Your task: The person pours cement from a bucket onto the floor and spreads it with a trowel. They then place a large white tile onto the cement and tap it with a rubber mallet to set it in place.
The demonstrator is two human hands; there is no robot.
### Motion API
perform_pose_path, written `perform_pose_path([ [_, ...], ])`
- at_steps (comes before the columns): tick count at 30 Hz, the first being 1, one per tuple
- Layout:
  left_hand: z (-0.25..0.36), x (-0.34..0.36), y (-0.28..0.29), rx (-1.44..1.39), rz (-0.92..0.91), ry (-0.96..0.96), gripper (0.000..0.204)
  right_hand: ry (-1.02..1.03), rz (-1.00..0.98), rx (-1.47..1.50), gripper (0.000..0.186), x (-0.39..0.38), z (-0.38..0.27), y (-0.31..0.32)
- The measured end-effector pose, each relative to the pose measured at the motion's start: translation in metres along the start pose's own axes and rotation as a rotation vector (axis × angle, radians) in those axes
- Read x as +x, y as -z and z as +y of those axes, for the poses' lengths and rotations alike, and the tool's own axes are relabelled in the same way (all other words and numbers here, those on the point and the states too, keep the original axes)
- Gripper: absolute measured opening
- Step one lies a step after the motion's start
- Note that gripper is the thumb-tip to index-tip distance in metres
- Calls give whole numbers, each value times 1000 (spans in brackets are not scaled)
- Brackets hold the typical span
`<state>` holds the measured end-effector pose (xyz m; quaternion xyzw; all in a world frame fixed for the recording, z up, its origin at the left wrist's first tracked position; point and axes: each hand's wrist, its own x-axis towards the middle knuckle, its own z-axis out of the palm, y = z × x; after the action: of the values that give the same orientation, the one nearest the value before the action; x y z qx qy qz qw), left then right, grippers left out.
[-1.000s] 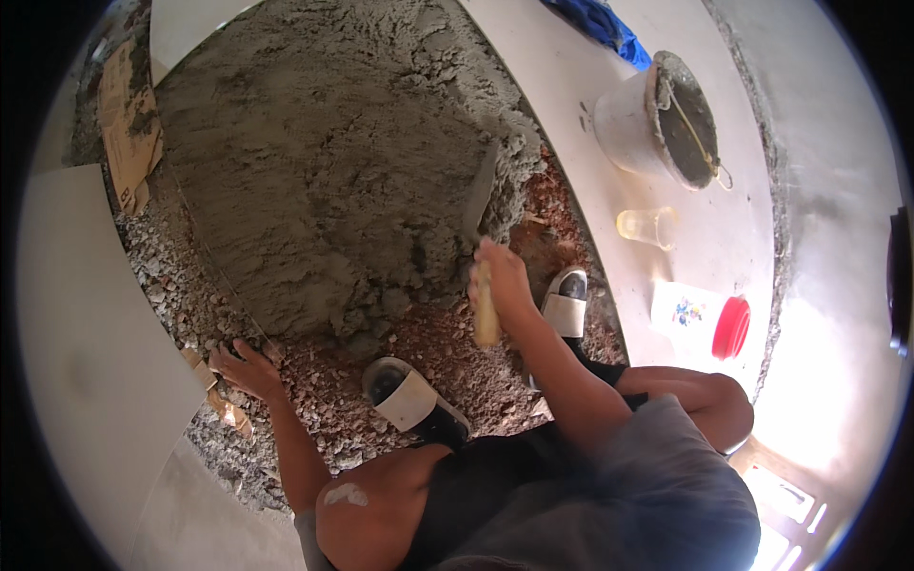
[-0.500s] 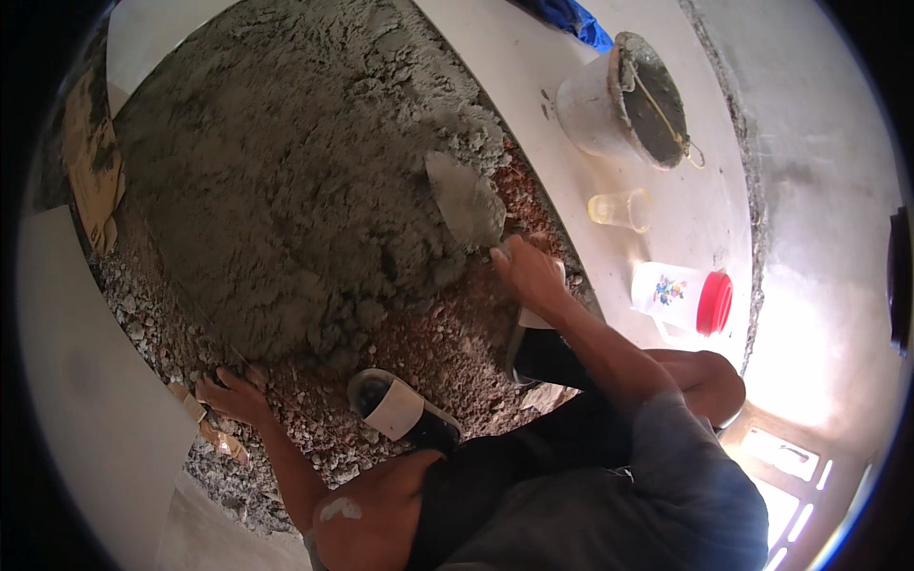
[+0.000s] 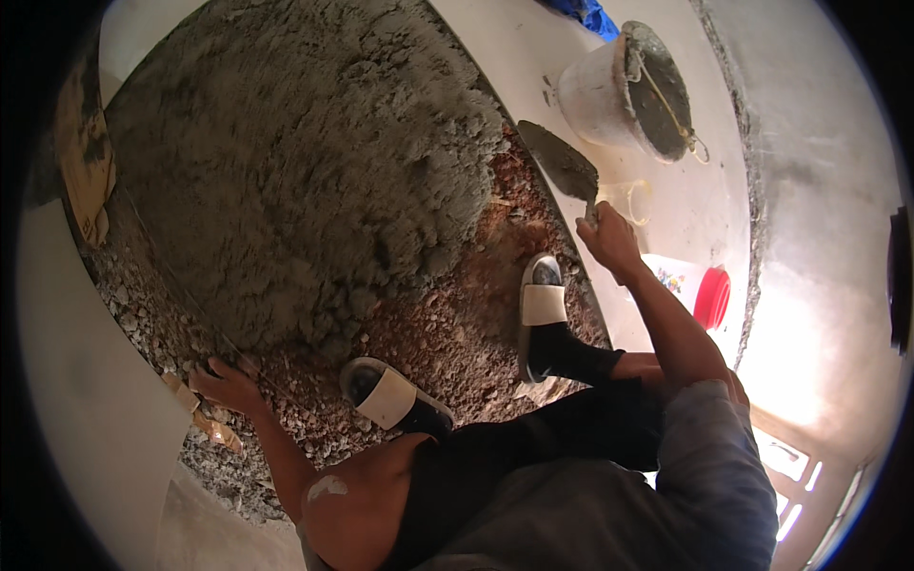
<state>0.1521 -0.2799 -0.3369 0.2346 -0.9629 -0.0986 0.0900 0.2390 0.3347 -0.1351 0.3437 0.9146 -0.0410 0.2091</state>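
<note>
Grey mortar (image 3: 295, 181) lies spread over reddish rubble (image 3: 428, 333). The right hand (image 3: 610, 240) is clamped on a trowel (image 3: 566, 166), whose blade is over a pale tile (image 3: 514, 48) near a bucket (image 3: 592, 103). The left hand (image 3: 227, 388), fingers apart, rests on gravel (image 3: 143, 324) beside a brown scrap (image 3: 179, 391).

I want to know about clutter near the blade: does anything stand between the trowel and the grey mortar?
Nothing visible stands between the trowel in the right hand and the mortar; only the pale slab's edge and reddish rubble lie there. The clear cup is on the trowel's far side.
</note>
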Motion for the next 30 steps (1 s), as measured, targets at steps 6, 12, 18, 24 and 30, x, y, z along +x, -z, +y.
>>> perform_pose_path([
  [6,-8,4,-6,-2,12,-13,69,56,-64,-91,30,18,10,-31],
  [12,-6,4,-1,20,-59,9,71,267,-28,-238,28,13,34,-56],
  [18,0,1,1,-7,-63,20,72,358,-201,-387,23,-31,70,-19],
  [24,-5,3,-1,24,-103,67,72,233,-155,-18,40,-19,-25,2],
  [30,-7,3,-6,36,-81,64,73,167,-187,90,44,-2,-95,-26],
])
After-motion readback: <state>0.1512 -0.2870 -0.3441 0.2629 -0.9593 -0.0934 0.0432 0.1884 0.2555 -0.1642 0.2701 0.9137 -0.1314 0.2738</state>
